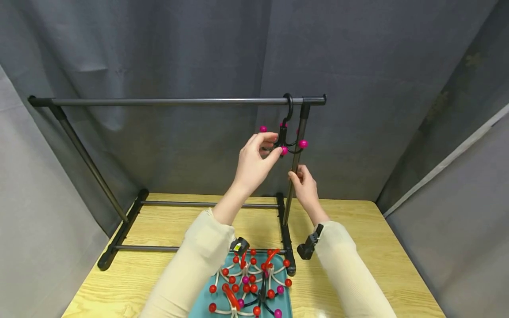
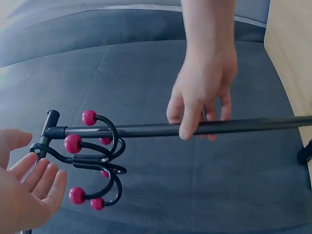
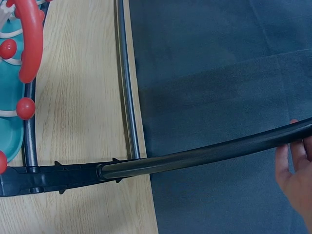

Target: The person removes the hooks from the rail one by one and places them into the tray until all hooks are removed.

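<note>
A black multi-armed hook with pink ball tips (image 1: pixel 282 137) hangs by its curved top from the rack's top bar (image 1: pixel 171 102), close to the right-hand end. My left hand (image 1: pixel 256 161) is beside it, fingers apart and relaxed. In the left wrist view, the left hand (image 2: pixel 34 190) lies near the hook's curved top, and the hook's arms (image 2: pixel 114 141) spread out past the fingertips. My right hand (image 1: pixel 305 187) grips the rack's right upright post (image 1: pixel 291 194) partway up, thumb on one side and fingers on the other.
Below my forearms, a teal tray (image 1: pixel 199 304) holds several hooks, white ones with red balls and red tops (image 1: pixel 232 297) and a black one with pink balls (image 1: pixel 262 291). The rack's black feet (image 1: pixel 119 247) stand on the wooden table (image 1: pixel 350 247). Grey curtains (image 1: pixel 179 53) surround it.
</note>
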Tool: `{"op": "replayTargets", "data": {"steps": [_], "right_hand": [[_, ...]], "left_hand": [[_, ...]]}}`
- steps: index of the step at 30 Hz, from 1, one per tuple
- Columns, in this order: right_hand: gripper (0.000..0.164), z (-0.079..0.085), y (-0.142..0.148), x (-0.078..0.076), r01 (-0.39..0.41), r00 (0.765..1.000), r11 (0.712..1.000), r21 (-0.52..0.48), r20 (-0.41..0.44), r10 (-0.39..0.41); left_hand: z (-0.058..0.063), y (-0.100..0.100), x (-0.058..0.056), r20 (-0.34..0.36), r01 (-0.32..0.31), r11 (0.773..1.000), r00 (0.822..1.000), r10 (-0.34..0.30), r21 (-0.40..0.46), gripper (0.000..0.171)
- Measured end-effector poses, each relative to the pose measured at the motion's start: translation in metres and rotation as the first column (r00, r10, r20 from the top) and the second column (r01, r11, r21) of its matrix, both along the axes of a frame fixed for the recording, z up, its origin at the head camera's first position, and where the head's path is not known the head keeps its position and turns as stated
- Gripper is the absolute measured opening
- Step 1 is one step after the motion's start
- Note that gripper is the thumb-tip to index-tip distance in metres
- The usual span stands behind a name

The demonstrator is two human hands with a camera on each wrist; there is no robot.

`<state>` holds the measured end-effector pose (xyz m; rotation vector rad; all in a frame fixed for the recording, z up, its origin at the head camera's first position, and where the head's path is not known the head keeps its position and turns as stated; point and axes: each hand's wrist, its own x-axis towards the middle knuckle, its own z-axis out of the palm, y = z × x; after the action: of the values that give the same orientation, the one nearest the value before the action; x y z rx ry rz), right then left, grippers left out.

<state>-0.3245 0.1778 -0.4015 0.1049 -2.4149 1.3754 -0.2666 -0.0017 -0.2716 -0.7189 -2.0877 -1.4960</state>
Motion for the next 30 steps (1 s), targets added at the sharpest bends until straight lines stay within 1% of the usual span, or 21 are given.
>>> {"op": "replayTargets", "data": {"steps": [4,8,14,18,21,26,30], "right_hand": [[0.027,0.000,0.001,-0.001,0.009,1.000,1.000,0.005,-0.007,-0.009],[0.024,0.000,0.002,-0.001,0.009,1.000,1.000,0.007,-0.005,-0.009],[0.031,0.000,0.002,0.001,0.016,1.000,1.000,0.019,-0.003,-0.015],[0.031,0.000,0.002,0.002,0.014,1.000,1.000,0.019,-0.001,-0.014],[0.032,0.000,0.003,0.002,0.013,1.000,1.000,0.022,0.003,-0.013],[0.034,0.000,0.003,0.002,0.011,1.000,1.000,0.023,0.010,-0.011],[0.031,-0.001,0.001,0.001,0.010,1.000,1.000,0.022,0.014,-0.011]], "left_hand": [[0.010,0.010,-0.008,0.038,-0.017,0.999,0.999,0.016,0.040,0.030],[0.018,0.016,-0.016,0.063,-0.041,0.998,0.997,0.037,0.052,0.030],[0.033,0.027,-0.024,0.082,-0.054,0.998,0.995,0.051,0.025,0.033],[0.041,0.034,-0.027,0.091,-0.091,0.996,0.992,0.092,-0.011,0.032],[0.044,0.038,-0.029,0.107,-0.121,0.992,0.986,0.124,-0.039,0.032],[0.045,0.042,-0.029,0.148,-0.141,0.987,0.977,0.150,-0.074,0.033],[0.044,0.040,-0.031,0.136,-0.177,0.982,0.973,0.185,-0.074,0.028]]}}
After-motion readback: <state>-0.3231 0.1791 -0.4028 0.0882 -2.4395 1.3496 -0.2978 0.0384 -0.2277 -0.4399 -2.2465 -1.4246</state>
